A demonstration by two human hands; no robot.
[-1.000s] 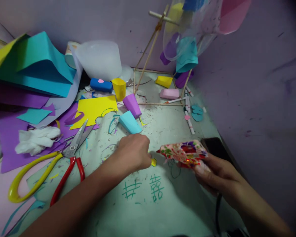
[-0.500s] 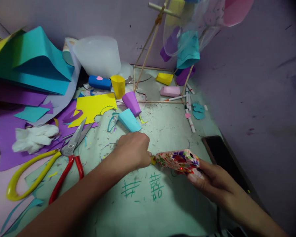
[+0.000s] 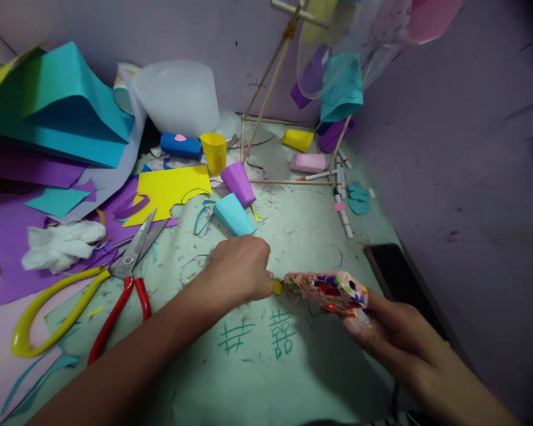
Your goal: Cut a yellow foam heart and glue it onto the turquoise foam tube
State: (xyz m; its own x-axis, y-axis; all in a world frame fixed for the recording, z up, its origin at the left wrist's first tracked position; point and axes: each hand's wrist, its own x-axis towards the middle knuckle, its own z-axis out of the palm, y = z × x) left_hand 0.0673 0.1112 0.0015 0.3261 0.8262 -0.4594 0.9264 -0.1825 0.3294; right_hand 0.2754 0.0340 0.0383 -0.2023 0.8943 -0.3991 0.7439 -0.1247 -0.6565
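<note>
A floral-patterned tool that looks like a glue gun [image 3: 326,291], with a small red light on its side, is gripped in my right hand [image 3: 393,331]. Its tip points left. My left hand [image 3: 242,267] is closed, knuckles up, just left of that tip. A small yellow piece [image 3: 277,287] shows between my left fingertips and the tip; what else the fingers hold is hidden. Right behind my left hand lies a light blue paper cup shape [image 3: 234,214], with a purple one [image 3: 238,184] beyond it.
Large scissors [image 3: 127,263] lie open at the left near white crumpled tissue [image 3: 62,245] and coloured paper [image 3: 173,192]. A stick frame [image 3: 266,97] with hanging paper cups stands at the back. A phone [image 3: 395,272] rests at the right edge.
My right hand and the floral tool have shifted slightly to the right, so the tip is a little farther from my left hand. My left hand has hardly moved.
</note>
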